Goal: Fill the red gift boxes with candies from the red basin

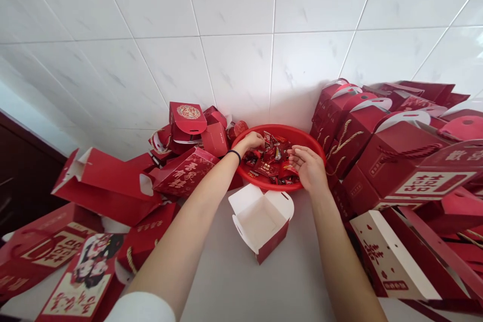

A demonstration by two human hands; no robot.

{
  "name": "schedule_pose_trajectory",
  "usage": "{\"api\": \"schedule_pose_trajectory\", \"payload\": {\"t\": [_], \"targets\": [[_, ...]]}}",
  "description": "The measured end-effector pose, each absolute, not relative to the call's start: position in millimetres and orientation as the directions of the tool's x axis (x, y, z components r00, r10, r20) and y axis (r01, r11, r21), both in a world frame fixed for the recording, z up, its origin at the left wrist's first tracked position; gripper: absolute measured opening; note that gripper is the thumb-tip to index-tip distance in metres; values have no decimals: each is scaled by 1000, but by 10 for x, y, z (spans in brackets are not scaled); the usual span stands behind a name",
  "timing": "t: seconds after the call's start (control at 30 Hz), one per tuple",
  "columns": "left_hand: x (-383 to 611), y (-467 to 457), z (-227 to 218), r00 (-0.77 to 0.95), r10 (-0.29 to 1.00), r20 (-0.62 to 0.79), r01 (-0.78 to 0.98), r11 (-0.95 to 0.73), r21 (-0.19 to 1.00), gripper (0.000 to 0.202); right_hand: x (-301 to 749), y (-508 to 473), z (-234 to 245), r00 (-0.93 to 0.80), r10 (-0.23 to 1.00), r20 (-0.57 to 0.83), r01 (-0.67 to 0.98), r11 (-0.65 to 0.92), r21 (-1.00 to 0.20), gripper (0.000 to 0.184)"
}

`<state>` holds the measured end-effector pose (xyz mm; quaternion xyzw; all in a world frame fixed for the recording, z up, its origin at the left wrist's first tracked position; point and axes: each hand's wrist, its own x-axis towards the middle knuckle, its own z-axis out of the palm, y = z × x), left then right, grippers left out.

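Hands meet over a red plastic basin (281, 132) of wrapped candies (269, 163) that sits on the floor against the white tiled wall, the only view being the head camera. The left hand (252, 141), a dark band on its wrist, is curled down into the sweets at the basin's far left rim; its grip looks narrow, pinching at wrappers, though whether it has one I cannot tell. The right hand (307, 166) hovers over the near right side, fingers loosely spread, holding nothing. Just in front of the basin stands an open red gift box (261, 221), flaps up, white inside showing bare. Folded red boxes (381, 141) pile to the right, more red boxes (181, 161) to the left. Judged from this, sweets are being gathered; next, a handful must clear the rim and drop into the open box.
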<state>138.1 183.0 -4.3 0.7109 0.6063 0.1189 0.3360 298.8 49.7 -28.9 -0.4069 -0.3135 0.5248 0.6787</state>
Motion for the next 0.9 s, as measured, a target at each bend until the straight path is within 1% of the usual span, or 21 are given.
{"api": "schedule_pose_trajectory", "payload": {"t": [0.07, 0.13, 0.2, 0.27, 0.33, 0.37, 0.43, 0.5, 0.57, 0.63, 0.7, 0.8, 0.9], "targets": [[1387, 1762, 88, 264, 948, -177, 701, -62, 711, 33, 2989, 525, -283, 241, 969, -52, -484, 74, -872, 23], [1409, 1684, 221, 310, 942, -130, 615, -94, 783, 46, 2968, 548, -269, 209, 969, -130, -511, -5, -860, 25], [1448, 1600, 320, 396, 913, -99, 501, -125, 856, 57, 2940, 565, -251, 138, 972, -189, -531, -88, -843, 25], [1499, 1519, 367, 496, 867, -51, 390, -170, 905, 63, 2917, 577, -237, 51, 979, -199, -546, -139, -826, 26], [1550, 1455, 373, 581, 813, 26, 326, -262, 908, 66, 2908, 585, -230, -13, 983, -182, -561, -158, -812, 27], [1571, 1434, 371, 618, 784, 58, 321, -318, 892, 68, 2908, 588, -230, -16, 984, -180, -571, -157, -806, 26], [1589, 1414, 369, 684, 724, 91, 319, -409, 855, 72, 2912, 594, -235, 27, 982, -186, -588, -135, -798, 23], [1572, 1427, 376, 715, 694, 80, 343, -449, 825, 70, 2918, 601, -245, 86, 979, -185, -591, -99, -800, 20], [1520, 1473, 376, 677, 736, 26, 485, -472, 737, 57, 2920, 610, -259, 100, 981, -166, -578, -78, -813, 20], [1442, 1546, 346, 580, 813, -39, 680, -458, 572, 45, 2922, 620, -268, 92, 984, -152, -567, -74, -820, 19], [1352, 1632, 274, 483, 871, -93, 818, -411, 403, 39, 2923, 625, -266, 95, 983, -159, -571, -77, -817, 18], [1237, 1736, 112, 404, 900, -164, 900, -360, 244, 31, 2923, 613, -238, 107, 978, -179, -597, -81, -798, 14], [1200, 1777, -57, 351, 913, -207, 936, -333, 119, 38, 2917, 585, -201, 121, 975, -189, -623, -74, -779, 9]]}}
